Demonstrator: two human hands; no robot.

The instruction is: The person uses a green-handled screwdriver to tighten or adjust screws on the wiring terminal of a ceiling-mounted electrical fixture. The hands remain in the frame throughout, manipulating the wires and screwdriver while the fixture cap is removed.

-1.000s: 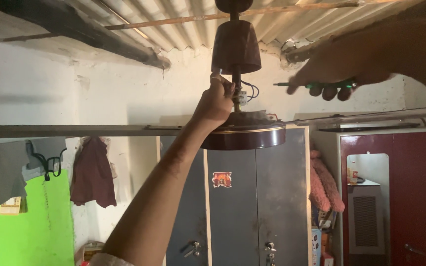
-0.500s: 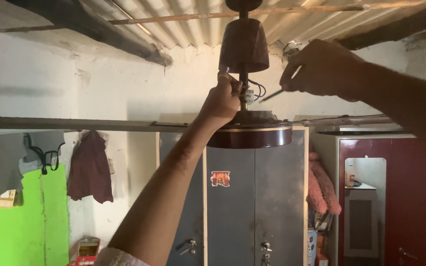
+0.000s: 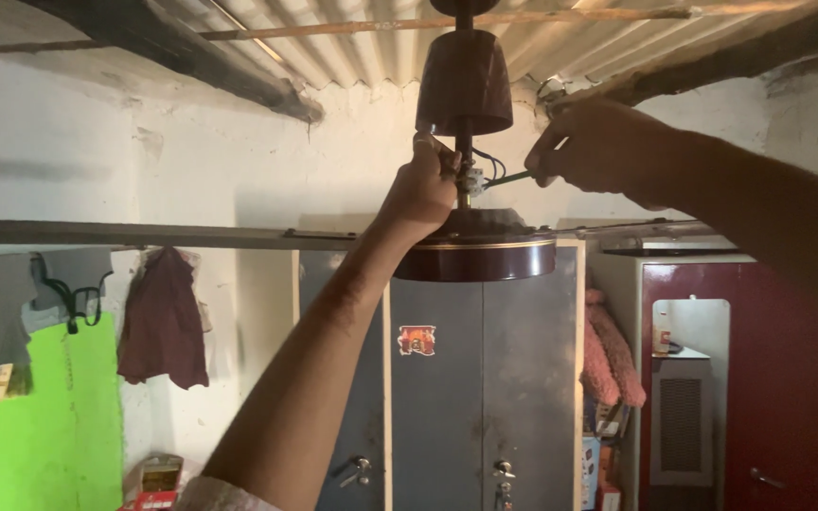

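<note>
Top centre of frame: left hand [image 3: 425, 189] gripping the ceiling fan's downrod [image 3: 464, 151] above the brown motor housing [image 3: 475, 257]; right hand [image 3: 584, 147] pinching a green-handled screwdriver [image 3: 511, 177], tip at the wiring.

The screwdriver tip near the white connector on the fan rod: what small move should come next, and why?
Probably ease the screwdriver tip a little further in until it seats on the white connector. The right hand points it there, but whether it has engaged is too small to tell, and the left hand grips the fan rod beside the connector, steadying it.
</note>
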